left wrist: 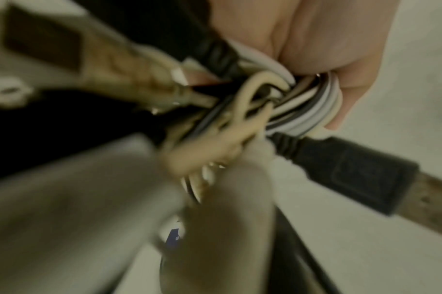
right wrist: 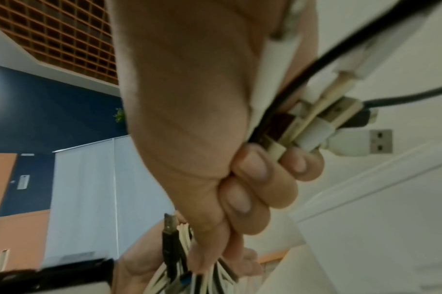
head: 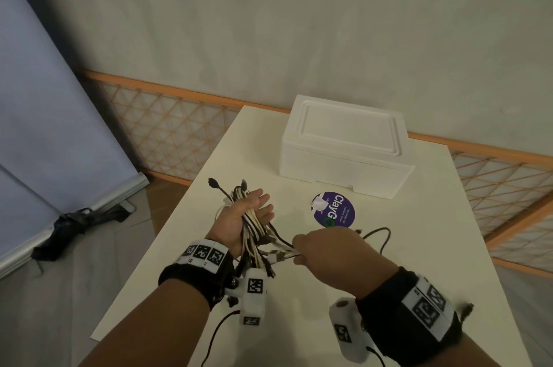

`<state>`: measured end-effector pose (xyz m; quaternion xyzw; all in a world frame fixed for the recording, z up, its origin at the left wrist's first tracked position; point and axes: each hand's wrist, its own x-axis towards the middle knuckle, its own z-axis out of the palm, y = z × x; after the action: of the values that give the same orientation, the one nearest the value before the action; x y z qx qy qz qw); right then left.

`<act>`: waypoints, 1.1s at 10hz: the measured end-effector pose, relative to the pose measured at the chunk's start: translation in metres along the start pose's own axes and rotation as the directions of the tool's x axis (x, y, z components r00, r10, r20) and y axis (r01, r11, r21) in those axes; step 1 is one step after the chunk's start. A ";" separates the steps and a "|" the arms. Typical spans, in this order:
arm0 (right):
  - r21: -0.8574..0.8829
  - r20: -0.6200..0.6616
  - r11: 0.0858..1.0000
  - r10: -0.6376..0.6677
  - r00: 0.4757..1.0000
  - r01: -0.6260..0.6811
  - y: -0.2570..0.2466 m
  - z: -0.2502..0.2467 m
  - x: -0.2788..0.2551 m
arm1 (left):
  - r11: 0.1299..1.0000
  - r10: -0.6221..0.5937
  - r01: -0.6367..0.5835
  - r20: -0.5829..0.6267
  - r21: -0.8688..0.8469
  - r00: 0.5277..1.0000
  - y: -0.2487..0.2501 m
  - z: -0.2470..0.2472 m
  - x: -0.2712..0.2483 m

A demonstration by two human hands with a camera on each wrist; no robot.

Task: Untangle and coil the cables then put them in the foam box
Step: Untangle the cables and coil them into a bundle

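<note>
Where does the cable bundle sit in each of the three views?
Head: centre; the cable bundle lies across the left hand, its ends in the right hand grip.
Left wrist: centre, under curled fingers.
Right wrist: plug ends upper right, the rest bottom centre.
Shared landmark: the left hand, seen in all three.

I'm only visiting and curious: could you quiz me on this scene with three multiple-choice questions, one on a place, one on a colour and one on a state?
1. Where is the white foam box?
A) on the floor
B) at the far end of the table
C) on a chair

2. What colour is the round sticker?
A) red
B) yellow
C) purple

3. What is the right hand doing?
A) gripping cable ends
B) lying flat on the table
C) lifting the box

Answers:
1 B: it stands on the tabletop near the wall.
2 C: it is purple with white lettering.
3 A: its fingers curl round the cables.
</note>
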<state>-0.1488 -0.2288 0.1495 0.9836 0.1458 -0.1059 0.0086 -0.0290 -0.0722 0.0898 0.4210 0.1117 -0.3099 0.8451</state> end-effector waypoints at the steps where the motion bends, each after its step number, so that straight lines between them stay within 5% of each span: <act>1: -0.039 0.014 0.999 -0.008 1.000 0.008 0.000 -0.012 0.000 | 0.997 0.004 -0.004 -0.010 0.074 1.000 0.003 0.008 0.000; 2: 0.001 0.027 1.000 0.009 1.000 -0.009 0.002 -0.020 -0.002 | 0.990 0.030 -0.029 -0.006 0.136 1.000 0.010 0.016 -0.001; 4: 0.245 0.164 0.958 0.109 0.981 -0.147 0.022 -0.001 -0.006 | 0.970 0.064 -0.108 0.204 0.216 0.977 0.028 0.026 -0.014; 5: 0.487 0.063 0.845 0.218 0.974 -0.221 0.034 -0.005 -0.005 | 0.899 -0.007 -0.121 0.290 0.421 0.957 0.023 0.028 -0.021; 6: 0.565 -0.511 0.823 0.293 0.808 0.059 0.028 -0.023 0.001 | 0.805 -0.056 -0.130 0.293 0.578 0.955 0.013 0.026 -0.025; 7: 0.263 -0.754 0.904 -0.025 0.656 0.337 0.004 -0.044 0.005 | 0.732 -0.156 -0.076 0.275 0.677 0.949 0.010 0.032 -0.034; 8: 0.094 -0.524 0.865 -0.378 0.763 0.492 -0.015 -0.060 0.017 | -0.290 -0.177 0.071 -0.126 0.954 0.976 0.004 0.062 -0.048; 9: 0.155 -0.156 0.885 -0.417 0.896 0.439 -0.008 -0.054 0.037 | -0.336 -0.537 -0.095 -0.108 0.937 0.837 -0.013 0.047 -0.055; 10: 0.194 -0.139 0.902 -0.365 0.921 0.386 0.014 -0.036 0.049 | 0.076 -0.486 -0.217 0.226 0.973 0.844 0.008 0.044 -0.057; 11: 0.094 -0.153 0.920 -0.364 0.919 0.380 0.020 -0.023 0.052 | 0.193 -0.502 -0.213 0.283 0.958 0.817 -0.001 0.036 -0.057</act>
<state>-0.0893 -0.2322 0.1604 0.9413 0.3240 -0.0489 -0.0813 -0.0768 -0.0761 0.1376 0.7325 -0.3128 -0.4978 0.3433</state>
